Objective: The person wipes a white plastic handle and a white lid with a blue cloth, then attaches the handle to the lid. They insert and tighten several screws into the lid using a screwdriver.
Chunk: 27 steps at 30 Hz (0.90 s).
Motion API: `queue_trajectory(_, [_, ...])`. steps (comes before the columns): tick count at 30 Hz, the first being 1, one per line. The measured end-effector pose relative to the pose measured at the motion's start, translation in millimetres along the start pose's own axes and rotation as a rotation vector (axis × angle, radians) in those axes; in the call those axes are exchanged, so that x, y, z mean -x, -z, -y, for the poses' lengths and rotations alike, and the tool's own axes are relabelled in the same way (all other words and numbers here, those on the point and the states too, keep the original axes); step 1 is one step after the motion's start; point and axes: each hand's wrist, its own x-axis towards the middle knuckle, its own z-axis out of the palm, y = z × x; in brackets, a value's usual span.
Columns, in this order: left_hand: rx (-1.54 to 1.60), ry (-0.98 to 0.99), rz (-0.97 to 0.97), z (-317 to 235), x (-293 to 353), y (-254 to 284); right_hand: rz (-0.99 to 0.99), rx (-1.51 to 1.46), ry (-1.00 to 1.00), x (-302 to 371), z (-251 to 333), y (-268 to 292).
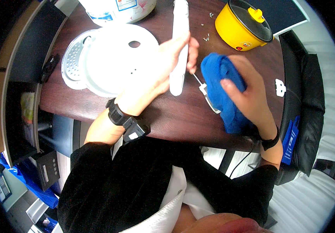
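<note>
My left hand [177, 54] is closed around a long white plastic bar [180, 73], which looks like a handle and is held upright above the table. Its fingers wrap past the bar's right side. In my right hand [249, 85] is a bunched blue cloth [219, 85], with the thumb pressed on top of it. A small white part [204, 90] with a thin stem pokes out from under the cloth's left side; most of it is hidden. Left of my hand lies a round white plastic lid [109, 58] with a hole, overlapping a white perforated disc [73, 64].
A white patterned pot-like body [117, 13] stands at the far left. Several small screws [207, 37] lie near a yellow electric pot [233, 31] with a dark lid. A small white plastic piece [280, 87] sits by the table's right edge, beside a black padded chair [311, 108].
</note>
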Motion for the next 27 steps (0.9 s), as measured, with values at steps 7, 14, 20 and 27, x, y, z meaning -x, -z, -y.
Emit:
queue_trajectory(7, [0.265, 0.448, 0.147, 11.7, 8.1, -10.5, -0.222, 0.174, 0.137, -13.0, -20.0, -2.8])
queue_trajectory(14, [0.400, 0.727, 0.330, 12.8, 9.7, -6.6, -0.256, 0.428, 0.200, -21.2, -32.3, 8.5])
queue_trajectory(20, [0.214, 0.578, 0.321, 21.2, 18.2, -22.3, -0.465, 0.574, 0.070, -20.4, -69.6, 47.5])
queue_trajectory(27, [-0.150, 0.237, -0.079, 14.3, 11.9, -12.5, -0.332, 0.768, -0.100, 25.8, -69.2, 105.9])
